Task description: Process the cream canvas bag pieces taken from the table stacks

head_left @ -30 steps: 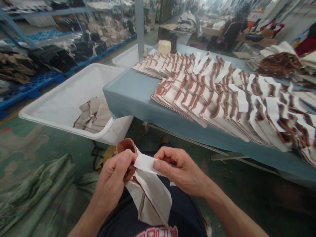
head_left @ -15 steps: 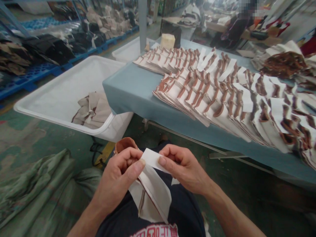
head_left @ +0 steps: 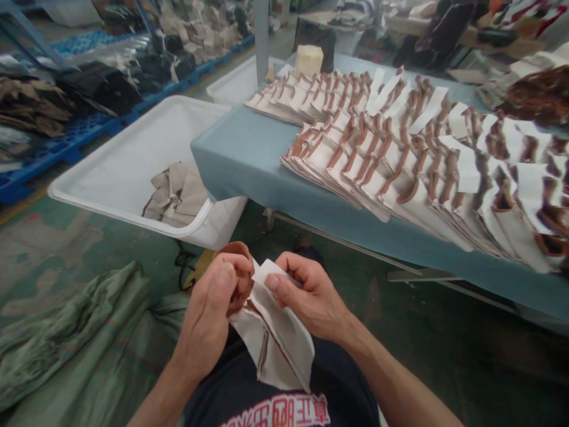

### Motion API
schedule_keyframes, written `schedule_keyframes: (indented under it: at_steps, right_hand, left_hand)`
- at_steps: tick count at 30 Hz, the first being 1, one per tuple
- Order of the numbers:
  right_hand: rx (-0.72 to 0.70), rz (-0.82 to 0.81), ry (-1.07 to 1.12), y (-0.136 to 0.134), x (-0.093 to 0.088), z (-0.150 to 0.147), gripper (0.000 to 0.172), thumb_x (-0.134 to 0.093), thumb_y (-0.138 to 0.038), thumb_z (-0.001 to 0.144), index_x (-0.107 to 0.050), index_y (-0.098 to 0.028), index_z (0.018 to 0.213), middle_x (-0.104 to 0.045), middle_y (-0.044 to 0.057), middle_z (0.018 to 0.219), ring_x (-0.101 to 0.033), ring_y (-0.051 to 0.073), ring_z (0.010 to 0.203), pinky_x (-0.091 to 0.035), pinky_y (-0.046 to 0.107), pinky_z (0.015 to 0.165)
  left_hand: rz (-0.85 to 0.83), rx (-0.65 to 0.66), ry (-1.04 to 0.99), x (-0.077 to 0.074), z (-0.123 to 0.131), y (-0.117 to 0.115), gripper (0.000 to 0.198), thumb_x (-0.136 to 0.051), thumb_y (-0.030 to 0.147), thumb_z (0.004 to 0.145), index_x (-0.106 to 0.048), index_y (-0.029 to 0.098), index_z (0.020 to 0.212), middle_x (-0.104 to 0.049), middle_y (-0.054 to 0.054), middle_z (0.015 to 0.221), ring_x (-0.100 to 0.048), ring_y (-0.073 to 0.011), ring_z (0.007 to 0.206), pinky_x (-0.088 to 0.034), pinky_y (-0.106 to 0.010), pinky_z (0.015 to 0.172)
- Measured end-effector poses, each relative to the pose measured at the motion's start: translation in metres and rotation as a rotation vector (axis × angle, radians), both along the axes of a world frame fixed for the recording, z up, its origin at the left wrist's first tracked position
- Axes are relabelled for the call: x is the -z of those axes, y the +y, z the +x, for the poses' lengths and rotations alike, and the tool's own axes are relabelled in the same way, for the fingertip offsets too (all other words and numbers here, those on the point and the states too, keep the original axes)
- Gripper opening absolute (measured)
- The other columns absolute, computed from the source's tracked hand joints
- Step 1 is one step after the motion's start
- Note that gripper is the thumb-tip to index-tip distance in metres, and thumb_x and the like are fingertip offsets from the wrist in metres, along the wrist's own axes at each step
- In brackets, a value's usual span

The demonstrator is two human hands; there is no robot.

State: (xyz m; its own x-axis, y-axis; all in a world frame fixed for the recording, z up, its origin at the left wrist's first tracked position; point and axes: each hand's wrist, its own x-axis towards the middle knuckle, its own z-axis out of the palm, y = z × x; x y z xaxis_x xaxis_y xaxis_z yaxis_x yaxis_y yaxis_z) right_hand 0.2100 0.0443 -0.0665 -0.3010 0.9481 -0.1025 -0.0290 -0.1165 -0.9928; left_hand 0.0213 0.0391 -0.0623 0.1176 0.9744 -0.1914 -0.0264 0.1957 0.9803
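A cream fabric piece with brown edging [head_left: 284, 350] hangs between my hands above my lap. My left hand [head_left: 211, 305] is closed on the brown upper part of the piece, its fingers curled at the rim. With thumb and fingers pressed together, my right hand [head_left: 306, 293] pinches a white strip [head_left: 269, 270], which lies against the upper right side of the fabric piece. The lower end of the piece hangs free over my dark shirt.
Rows of similar cream and brown pieces [head_left: 355, 160] cover the blue table [head_left: 240, 157] ahead. A white bin [head_left: 111, 160] holding fabric pieces stands left of it. Green sacking [head_left: 98, 350] lies at lower left. Blue pallets [head_left: 84, 142] carry bundles farther back.
My left hand has moved off the white strip onto the brown rim. My right hand has shifted left with the strip, closer to the fabric piece. The view has turned slightly.
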Motion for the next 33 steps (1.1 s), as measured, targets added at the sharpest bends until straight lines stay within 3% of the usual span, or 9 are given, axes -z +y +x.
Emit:
schedule_keyframes:
  at_steps: [5, 9, 11, 14, 16, 23, 26, 29, 33]
  right_hand:
    - [0.058, 0.097, -0.037, -0.035, 0.015, 0.0, 0.047, -0.065, -0.059, 0.106, -0.058, -0.02, 0.08, -0.058, -0.001, 0.076, -0.05, 0.013, 0.067, -0.039, 0.026, 0.062]
    - [0.058, 0.195, -0.102, -0.062, 0.033, -0.008, 0.031, -0.06, -0.039, 0.11, -0.065, -0.02, 0.087, -0.069, 0.002, 0.086, -0.062, 0.015, 0.076, -0.045, 0.027, 0.072]
    - [0.079, 0.173, -0.128, -0.068, 0.042, -0.012, 0.03, -0.061, -0.037, 0.109, -0.063, -0.02, 0.084, -0.069, 0.002, 0.082, -0.062, 0.015, 0.074, -0.045, 0.027, 0.07]
    - [0.069, 0.05, -0.141, -0.067, 0.053, -0.016, 0.033, -0.061, -0.041, 0.108, -0.061, -0.021, 0.082, -0.064, -0.002, 0.071, -0.057, 0.014, 0.064, -0.041, 0.026, 0.063]
    - [0.057, -0.011, -0.147, -0.063, 0.057, -0.016, 0.035, -0.061, -0.045, 0.106, -0.06, -0.021, 0.081, -0.062, -0.003, 0.068, -0.054, 0.013, 0.061, -0.04, 0.026, 0.061]
    - [0.01, -0.029, -0.217, -0.05, 0.058, -0.02, 0.032, -0.061, -0.044, 0.101, -0.059, -0.021, 0.078, -0.061, -0.002, 0.07, -0.052, 0.014, 0.064, -0.038, 0.026, 0.062]
    - [-0.021, -0.026, -0.23, -0.049, 0.058, -0.026, 0.03, -0.06, -0.042, 0.1, -0.059, -0.021, 0.078, -0.06, -0.002, 0.07, -0.051, 0.014, 0.064, -0.037, 0.026, 0.061]
    - [-0.044, -0.017, -0.231, -0.048, 0.056, -0.029, 0.03, -0.061, -0.042, 0.1, -0.057, -0.022, 0.078, -0.054, -0.005, 0.063, -0.045, 0.012, 0.058, -0.033, 0.026, 0.058]
    - [-0.02, -0.041, -0.173, -0.044, 0.045, -0.02, 0.035, -0.062, -0.048, 0.101, -0.057, -0.022, 0.079, -0.054, -0.004, 0.062, -0.045, 0.012, 0.057, -0.032, 0.024, 0.054]
  left_hand:
    - [-0.005, -0.124, 0.111, 0.012, -0.008, -0.003, 0.074, -0.047, 0.089, 0.098, -0.048, 0.023, 0.064, -0.042, 0.004, 0.058, -0.034, -0.0135, 0.052, -0.028, -0.027, 0.047]
    - [0.068, -0.031, 0.316, 0.013, -0.019, -0.007, 0.07, -0.035, 0.082, 0.105, -0.047, 0.025, 0.066, -0.045, 0.002, 0.063, -0.04, -0.0161, 0.057, -0.034, -0.029, 0.051]
    - [0.075, 0.055, 0.395, 0.011, -0.026, -0.011, 0.059, -0.045, 0.07, 0.105, -0.051, 0.024, 0.069, -0.049, 0.002, 0.066, -0.045, -0.0163, 0.06, -0.039, -0.028, 0.055]
    - [0.051, 0.129, 0.505, 0.007, -0.035, -0.015, 0.033, -0.068, 0.049, 0.093, -0.061, 0.022, 0.075, -0.056, 0.003, 0.069, -0.052, -0.0164, 0.063, -0.043, -0.028, 0.059]
    - [0.063, 0.143, 0.633, 0.006, -0.039, -0.016, 0.025, -0.069, 0.042, 0.089, -0.064, 0.021, 0.077, -0.058, 0.003, 0.069, -0.053, -0.0162, 0.063, -0.043, -0.027, 0.061]
    - [0.095, 0.225, 0.799, 0.003, -0.056, -0.012, 0.031, -0.061, 0.047, 0.097, -0.077, 0.022, 0.089, -0.077, -0.001, 0.078, -0.069, -0.0195, 0.069, -0.048, -0.029, 0.068]
    - [0.155, 0.182, 0.895, 0.004, -0.06, -0.011, 0.031, -0.058, 0.044, 0.097, -0.076, 0.021, 0.087, -0.08, -0.003, 0.081, -0.072, -0.0218, 0.072, -0.046, -0.031, 0.071]
    - [0.148, 0.153, 0.861, 0.004, -0.056, -0.012, 0.037, -0.052, 0.045, 0.1, -0.073, 0.02, 0.081, -0.075, -0.003, 0.073, -0.068, -0.0206, 0.067, -0.046, -0.03, 0.066]
    - [0.072, 0.165, 0.569, -0.006, -0.042, -0.008, 0.042, -0.056, 0.048, 0.1, -0.07, 0.019, 0.073, -0.062, 0.001, 0.06, -0.053, -0.0157, 0.055, -0.041, -0.025, 0.053]
